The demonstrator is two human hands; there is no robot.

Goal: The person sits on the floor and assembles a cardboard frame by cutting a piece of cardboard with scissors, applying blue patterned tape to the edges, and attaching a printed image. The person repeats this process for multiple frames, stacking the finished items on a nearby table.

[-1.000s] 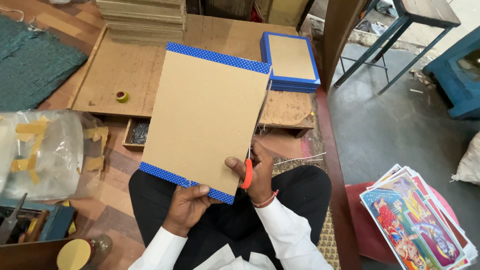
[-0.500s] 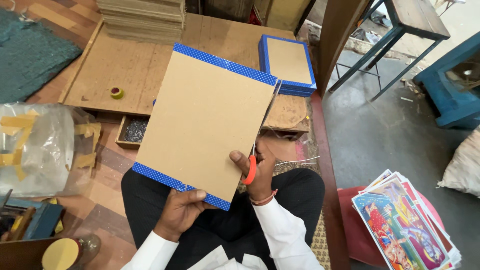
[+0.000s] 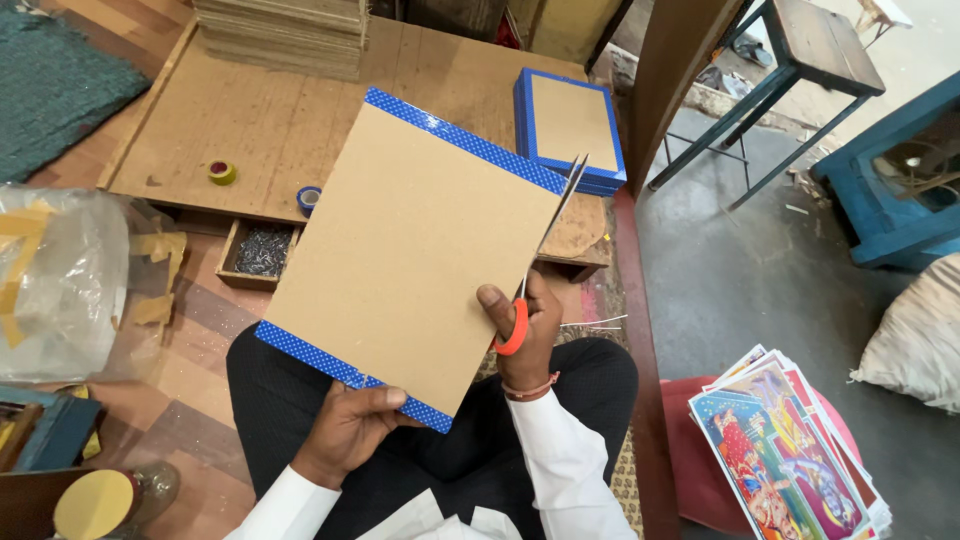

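Right now the left hand point(image 3: 345, 432) grips the near, blue-taped edge of a brown cardboard sheet point(image 3: 410, 250) held over the lap, while the right hand point(image 3: 522, 325) closes around orange-handled scissors point(image 3: 540, 255) along its right edge.

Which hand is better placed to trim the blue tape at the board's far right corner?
Right. The right hand already holds the orange-handled scissors, blades open beside that corner of the cardboard board. The left hand grips the near taped edge, steadying it.
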